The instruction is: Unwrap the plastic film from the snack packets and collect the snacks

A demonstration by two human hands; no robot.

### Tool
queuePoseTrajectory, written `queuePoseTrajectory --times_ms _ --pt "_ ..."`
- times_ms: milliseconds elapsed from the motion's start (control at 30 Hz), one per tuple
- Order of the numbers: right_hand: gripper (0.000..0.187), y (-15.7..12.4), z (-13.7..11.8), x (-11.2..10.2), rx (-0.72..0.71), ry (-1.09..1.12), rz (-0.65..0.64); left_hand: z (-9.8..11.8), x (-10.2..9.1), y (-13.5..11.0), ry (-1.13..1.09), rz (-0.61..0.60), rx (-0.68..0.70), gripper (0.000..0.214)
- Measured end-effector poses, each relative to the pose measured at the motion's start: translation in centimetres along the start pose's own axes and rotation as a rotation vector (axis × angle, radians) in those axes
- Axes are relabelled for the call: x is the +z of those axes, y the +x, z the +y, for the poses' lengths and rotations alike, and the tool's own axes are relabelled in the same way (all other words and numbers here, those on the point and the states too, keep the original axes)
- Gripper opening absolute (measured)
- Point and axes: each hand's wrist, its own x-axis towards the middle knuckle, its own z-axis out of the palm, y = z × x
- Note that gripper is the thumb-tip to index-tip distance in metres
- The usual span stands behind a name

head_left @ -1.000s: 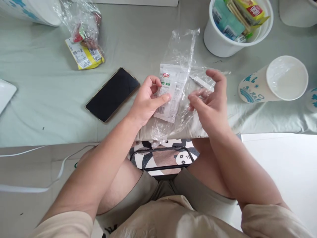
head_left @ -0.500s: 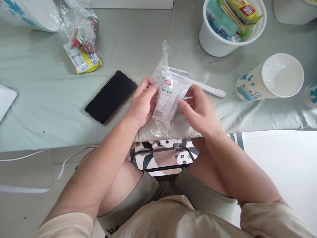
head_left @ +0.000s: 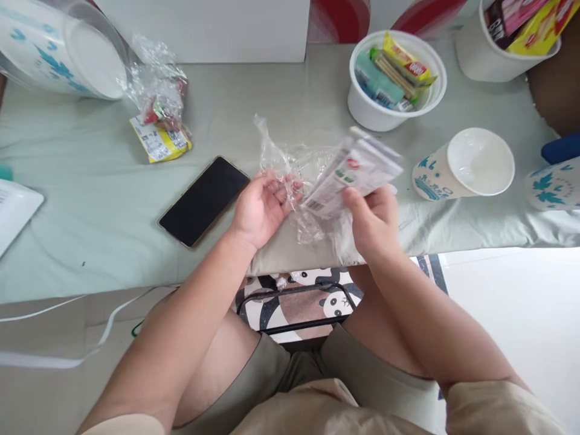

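Note:
My right hand (head_left: 374, 220) grips a bundle of flat white sachets (head_left: 351, 172) with a red logo, small green marks and a barcode. The thumb presses on their front, and the bundle tilts up to the right. Beside its lower left edge, my left hand (head_left: 267, 205) lies palm up with loosely curled, parted fingers. A crumpled clear plastic bag (head_left: 312, 226) lies between the hands and touches the left fingertips. Behind the sachets, most of a white plastic stick is hidden. A black phone (head_left: 203, 202) rests just left of my left hand.
A white tub (head_left: 385, 115) of snack packets stands behind, with a second tub (head_left: 480, 57) at far right. A paper cup (head_left: 435, 181) with clear film inside leans at right. A yellow-and-white packet (head_left: 158, 142) and crumpled wrap (head_left: 156, 75) lie at left. A white box (head_left: 203, 30) borders the back.
The sachets have come out of the clear bag and moved up and right in my right hand. My left fingers have opened, palm turned up. The view has tilted up slightly.

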Motion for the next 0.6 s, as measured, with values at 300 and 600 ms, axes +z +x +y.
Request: queuePoseTrajectory --times_ms 300,600 --pt "0.009 4.6 -2.0 -3.6 -0.453 0.171 0.443 0.3 0.0 -0.4 -0.029 -0.015 -0.023 0.013" --pt "0.018 17.9 -8.0 -6.0 -0.553 -0.580 0.327 0.5 -0.2 -0.5 -0.067 -0.010 -0.071 0.012"
